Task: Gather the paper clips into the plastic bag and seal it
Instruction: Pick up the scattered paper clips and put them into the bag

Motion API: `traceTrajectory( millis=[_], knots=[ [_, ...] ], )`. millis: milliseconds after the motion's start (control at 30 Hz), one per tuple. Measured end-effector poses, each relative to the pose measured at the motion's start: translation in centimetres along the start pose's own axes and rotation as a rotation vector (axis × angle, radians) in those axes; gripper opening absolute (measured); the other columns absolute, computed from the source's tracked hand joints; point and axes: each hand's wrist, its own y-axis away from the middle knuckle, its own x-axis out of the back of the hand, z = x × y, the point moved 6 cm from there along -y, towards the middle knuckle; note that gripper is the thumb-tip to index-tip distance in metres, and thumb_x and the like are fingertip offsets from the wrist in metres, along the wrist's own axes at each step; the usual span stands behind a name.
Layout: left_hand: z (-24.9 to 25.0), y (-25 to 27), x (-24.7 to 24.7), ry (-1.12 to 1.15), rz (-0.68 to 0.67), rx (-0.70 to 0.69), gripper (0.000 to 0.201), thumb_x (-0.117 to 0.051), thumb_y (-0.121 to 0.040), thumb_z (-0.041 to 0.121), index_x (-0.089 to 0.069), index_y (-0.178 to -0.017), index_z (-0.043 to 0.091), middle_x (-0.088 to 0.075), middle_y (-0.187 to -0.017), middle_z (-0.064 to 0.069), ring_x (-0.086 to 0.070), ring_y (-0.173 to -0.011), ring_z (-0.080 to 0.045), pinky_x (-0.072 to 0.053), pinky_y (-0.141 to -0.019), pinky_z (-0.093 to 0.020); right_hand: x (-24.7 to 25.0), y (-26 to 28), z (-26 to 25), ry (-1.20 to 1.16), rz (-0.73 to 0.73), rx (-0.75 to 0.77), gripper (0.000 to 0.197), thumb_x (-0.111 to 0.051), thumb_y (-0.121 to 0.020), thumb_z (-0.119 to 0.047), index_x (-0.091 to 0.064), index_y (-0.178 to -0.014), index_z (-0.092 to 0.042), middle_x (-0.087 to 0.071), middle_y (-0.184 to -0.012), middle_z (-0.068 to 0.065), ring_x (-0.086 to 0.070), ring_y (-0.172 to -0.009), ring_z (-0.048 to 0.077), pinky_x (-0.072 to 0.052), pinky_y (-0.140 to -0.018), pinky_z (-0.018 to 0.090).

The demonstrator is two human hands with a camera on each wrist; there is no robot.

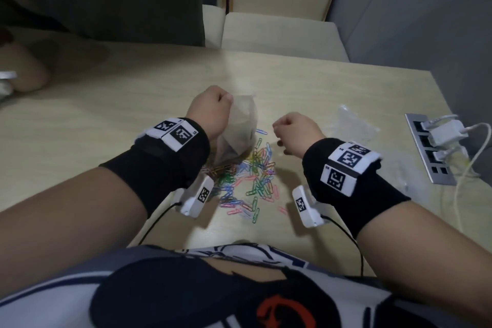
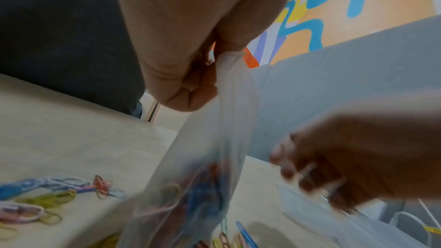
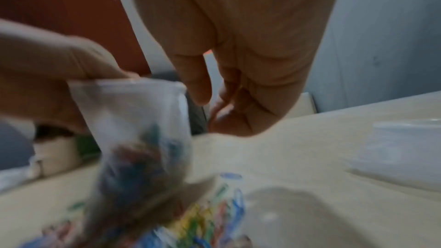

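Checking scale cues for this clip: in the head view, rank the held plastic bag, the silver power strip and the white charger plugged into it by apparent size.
1. Plastic bag, though the left hand hides part of it.
2. Power strip, looking about as long but narrower; this ranking is unsure.
3. White charger, clearly smallest.

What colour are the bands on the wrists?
Black wristbands, carrying white tags with black square codes; the head view shows them best.

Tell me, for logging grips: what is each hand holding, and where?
Left hand pinches the plastic bag at its top edge. Right hand: cannot tell.
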Motion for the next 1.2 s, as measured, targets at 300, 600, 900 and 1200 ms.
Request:
traceTrajectory(
  millis=[300, 600, 900, 1200],
  knots=[
    [-1.3, -1.3, 6.1, -0.034, 0.153, -0.065, 0.023, -0.04, -0.097, 0.025, -0.057, -0.1, 0.011, -0.055, -0.092, -0.002, -0.05, -0.087, -0.022, -0.04, -0.078, -0.032, -7.0, -0.4, 3.0, 0.382, -0.122, -0.26, 0.043, -0.052, -0.092, -0.033, -0.045, -0.124, -0.004, -0.04, -0.129, 0.017, -0.054, -0.102, 0.034, -0.044, -0.081, 0.037],
    [-4.3, -1.7, 7.4, -0.172, 0.148, -0.005, 0.026, -0.04, -0.099, 0.025, -0.057, -0.107, 0.008, -0.053, -0.095, -0.002, -0.046, -0.087, -0.02, -0.033, -0.074, -0.027, -12.5, 0.1, -1.6, 0.588, -0.136, 0.161, 0.079, -0.065, -0.072, -0.065, -0.043, -0.134, -0.021, -0.039, -0.124, 0.01, -0.043, -0.115, 0.032, -0.043, -0.095, 0.041],
    [-5.2, -1.5, 6.8, -0.216, -0.015, -0.066, 0.02, -0.052, -0.093, 0.032, -0.061, -0.09, 0.015, -0.065, -0.088, -0.003, -0.06, -0.087, -0.024, -0.046, -0.079, -0.033, -13.1, -0.4, -2.3, 0.497, -0.054, 0.258, 0.022, -0.055, -0.089, -0.013, -0.061, -0.11, -0.013, -0.049, -0.109, 0.013, -0.058, -0.097, 0.036, -0.047, -0.083, 0.035],
    [-5.8, -0.9, 5.7, -0.068, -0.11, 0.07, 0.017, -0.055, -0.084, 0.019, -0.061, -0.068, 0.019, -0.066, -0.07, -0.001, -0.069, -0.08, -0.029, -0.058, -0.077, -0.042, -8.3, -1.6, -1.8, -0.228, 0.006, 0.003, 0.014, -0.074, -0.078, -0.011, -0.066, -0.075, -0.022, -0.072, -0.086, 0.009, -0.069, -0.08, 0.03, -0.058, -0.077, 0.04]
  ],
)
